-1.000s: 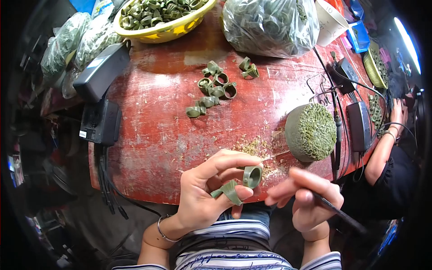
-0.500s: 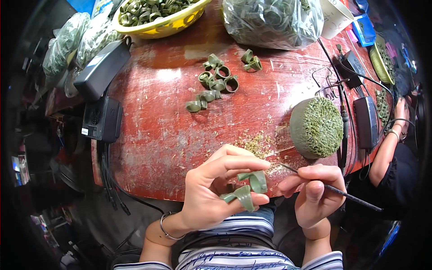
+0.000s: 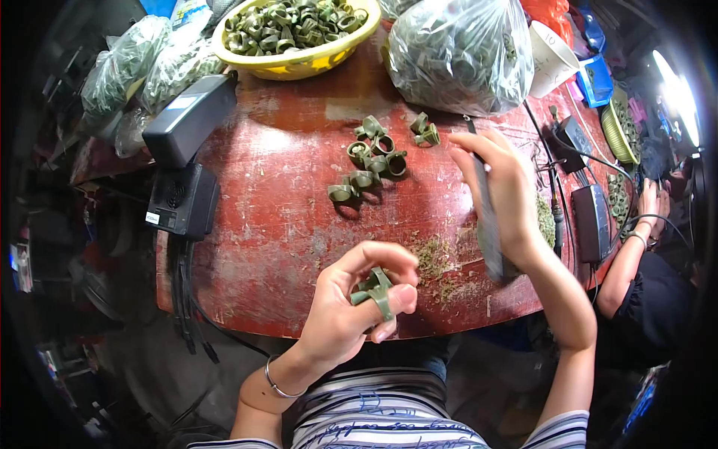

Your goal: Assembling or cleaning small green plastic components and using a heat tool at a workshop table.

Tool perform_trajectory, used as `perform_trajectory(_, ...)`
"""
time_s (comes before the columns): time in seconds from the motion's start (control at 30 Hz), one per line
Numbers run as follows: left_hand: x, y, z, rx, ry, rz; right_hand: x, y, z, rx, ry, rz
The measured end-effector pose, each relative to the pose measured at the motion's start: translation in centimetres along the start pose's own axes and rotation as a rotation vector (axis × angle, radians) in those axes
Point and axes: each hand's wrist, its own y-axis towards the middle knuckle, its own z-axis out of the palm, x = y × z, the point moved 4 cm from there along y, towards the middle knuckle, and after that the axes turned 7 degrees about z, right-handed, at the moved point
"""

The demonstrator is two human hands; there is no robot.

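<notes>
Scuffed red tabletop [image 3: 269, 262], glare at upper left, yellowish crumbs [image 3: 434, 262] scattered near the front edge. Nearest, a striped shirt [image 3: 374, 382] is seen at the lower edge. By the left hand [image 3: 336, 322], just in front of the table edge, a green band [image 3: 381, 301] is held, looped around the thumb, fingers half curled about it; whether a second piece is tucked behind cannot be told. Farther out, a slim dark tool [image 3: 485, 202] is gripped in the right hand [image 3: 512, 194], lower end blurred, well apart from the band. Behind that hand a green-topped block [image 3: 547, 218] is mostly hidden.

Step judged: band kept ready in the left hand, tool carried away from it. For the next move, a steady left hold and a controlled tool tip seem called for; whether band or block is to be met first cannot be told.

Beyond, loose green rings [image 3: 365, 179] are clustered mid-table. At the far side, a yellow basin [image 3: 299, 66] is heaped with similar rings, and a clear plastic bag [image 3: 460, 60] is set beside it.
</notes>
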Motion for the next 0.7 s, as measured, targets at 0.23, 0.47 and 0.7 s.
perform_trajectory(0.23, -0.1, -0.1, -1.0, 0.003, -0.035, 0.051, -1.2, 2.9, 3.2, 0.058, -0.194, 0.108)
perform_trajectory(0.47, -0.8, 0.3, -0.9, -0.085, 0.021, 0.035, 3.8, -2.8, -1.2, 0.193, 0.116, -0.153)
perform_trajectory(0.7, 0.3, 0.0, -0.3, 0.136, -0.080, -0.277, 6.1, -7.1, -4.1, 0.165, 0.186, -0.467)
